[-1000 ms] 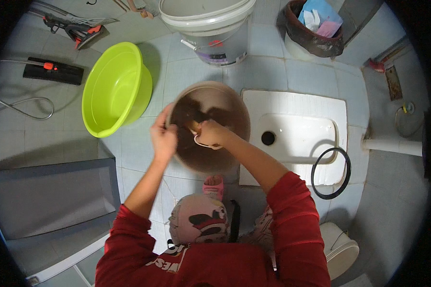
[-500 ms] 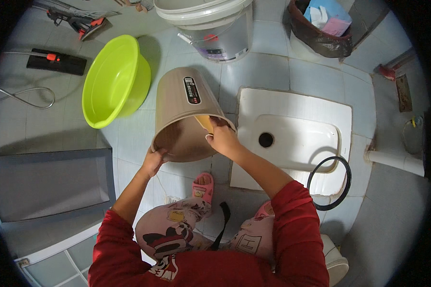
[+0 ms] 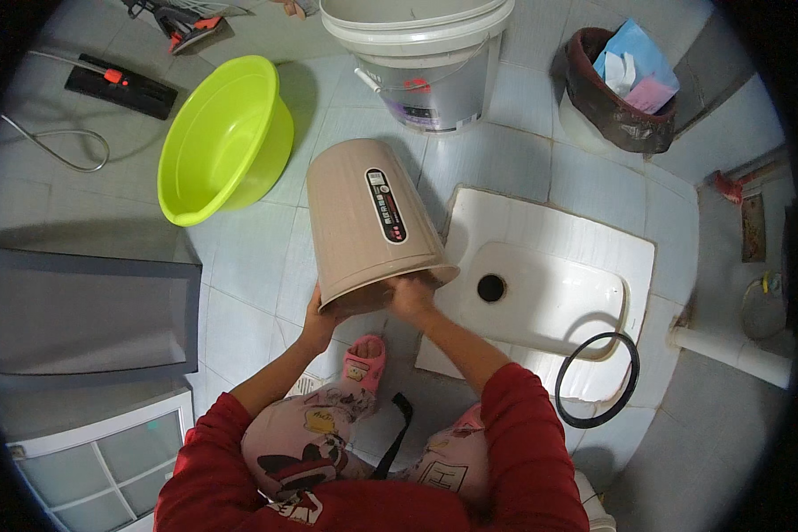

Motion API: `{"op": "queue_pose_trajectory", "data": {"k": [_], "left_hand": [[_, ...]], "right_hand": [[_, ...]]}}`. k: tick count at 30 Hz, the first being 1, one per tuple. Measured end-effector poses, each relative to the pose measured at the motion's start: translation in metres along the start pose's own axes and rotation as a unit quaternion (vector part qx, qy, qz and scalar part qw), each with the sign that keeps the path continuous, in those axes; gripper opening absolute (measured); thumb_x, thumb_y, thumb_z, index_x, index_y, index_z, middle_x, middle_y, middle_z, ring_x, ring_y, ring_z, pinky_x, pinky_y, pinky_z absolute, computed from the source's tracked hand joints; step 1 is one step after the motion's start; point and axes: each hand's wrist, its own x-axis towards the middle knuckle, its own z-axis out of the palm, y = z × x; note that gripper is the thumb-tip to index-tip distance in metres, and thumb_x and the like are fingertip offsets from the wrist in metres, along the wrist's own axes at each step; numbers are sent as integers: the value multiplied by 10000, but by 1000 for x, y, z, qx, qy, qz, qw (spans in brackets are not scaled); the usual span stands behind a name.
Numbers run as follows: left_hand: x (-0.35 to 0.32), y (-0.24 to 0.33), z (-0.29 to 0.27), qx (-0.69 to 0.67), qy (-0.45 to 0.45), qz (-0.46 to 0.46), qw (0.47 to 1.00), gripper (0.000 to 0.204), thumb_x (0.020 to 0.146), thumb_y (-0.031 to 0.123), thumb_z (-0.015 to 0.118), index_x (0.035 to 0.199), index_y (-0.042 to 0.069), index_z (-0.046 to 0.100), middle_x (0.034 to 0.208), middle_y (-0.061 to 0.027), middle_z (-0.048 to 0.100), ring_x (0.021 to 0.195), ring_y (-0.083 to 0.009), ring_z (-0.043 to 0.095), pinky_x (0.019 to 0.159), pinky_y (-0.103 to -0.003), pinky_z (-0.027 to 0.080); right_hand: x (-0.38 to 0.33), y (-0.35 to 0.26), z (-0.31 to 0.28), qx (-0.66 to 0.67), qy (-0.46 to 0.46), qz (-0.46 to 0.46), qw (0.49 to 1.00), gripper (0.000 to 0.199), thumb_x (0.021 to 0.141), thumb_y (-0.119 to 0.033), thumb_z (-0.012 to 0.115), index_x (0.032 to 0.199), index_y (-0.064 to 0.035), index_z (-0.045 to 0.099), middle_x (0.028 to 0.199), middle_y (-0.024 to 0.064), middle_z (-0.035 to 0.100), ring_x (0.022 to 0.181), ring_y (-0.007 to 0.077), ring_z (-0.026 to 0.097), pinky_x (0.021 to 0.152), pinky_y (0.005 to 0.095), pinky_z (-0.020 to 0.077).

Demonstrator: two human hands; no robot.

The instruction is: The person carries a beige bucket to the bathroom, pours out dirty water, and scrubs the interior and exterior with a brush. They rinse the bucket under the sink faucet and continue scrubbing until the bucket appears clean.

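A beige plastic bin (image 3: 350, 204) with a dark label lies tipped over in front of me, its mouth turned toward me and downward. My left hand (image 3: 319, 321) is closed on the left side of its rim. My right hand (image 3: 411, 298) reaches in at the right side of the mouth, where the rim and wall hide its fingers. Half a second ago a flat yellow pad showed in that hand; now the bin covers it. Resting on the white squat toilet (image 3: 541, 332) is a black ring (image 3: 631, 381), to the right of my right arm.
A lime-green basin (image 3: 284, 151) stands tilted left of the bin. Beyond are a large grey-white bucket (image 3: 443, 93) and a lined waste bin (image 3: 607, 111). A flat mop head (image 3: 146, 93) lies far left; a grey panel (image 3: 89, 319) stands nearer. My pink slipper (image 3: 361, 368) is below the bin.
The bin's mouth has tipped further downward, showing more of its outer side and less of its inside. My right hand has gone deeper, and the yellow pad is out of sight.
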Motion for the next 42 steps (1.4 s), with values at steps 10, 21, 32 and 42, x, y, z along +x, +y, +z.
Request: {"op": "queue_pose_trajectory", "data": {"k": [10, 21, 32, 42], "left_hand": [[10, -21, 13, 131, 30, 110, 985, 672, 809, -2, 532, 1361, 207, 211, 1251, -24, 409, 1092, -190, 450, 823, -309, 445], [15, -31, 25, 229, 16, 83, 970, 806, 809, -64, 471, 1389, 249, 7, 1328, -74, 291, 1143, -215, 382, 819, -318, 443], [14, -10, 60, 396, 2, 190, 898, 852, 767, -95, 511, 1382, 105, -44, 1329, -160, 311, 1191, -226, 357, 936, -317, 355], [8, -2, 54, 357, -29, 82, 930, 814, 789, -28, 518, 1370, 53, -46, 1259, -221, 391, 1103, -271, 461, 892, -338, 392]], "right_hand": [[-36, 71, 18, -160, -6, -39, 986, 348, 742, -146, 544, 1081, -72, 557, 891, 215, 570, 738, 321, 580, 630, 410, 491], [-34, 83, 7, -194, -23, 6, 981, 318, 826, -190, 479, 1077, -2, 527, 888, 208, 578, 744, 311, 603, 640, 430, 489], [-46, 82, 17, -154, 57, -80, 983, 421, 791, -136, 507, 1205, -79, 454, 895, 217, 561, 724, 336, 584, 551, 392, 493], [-66, 77, -32, -79, 1, 22, 997, 589, 760, -120, 530, 1307, -213, 335, 922, 221, 545, 826, 331, 574, 681, 409, 498]]}}
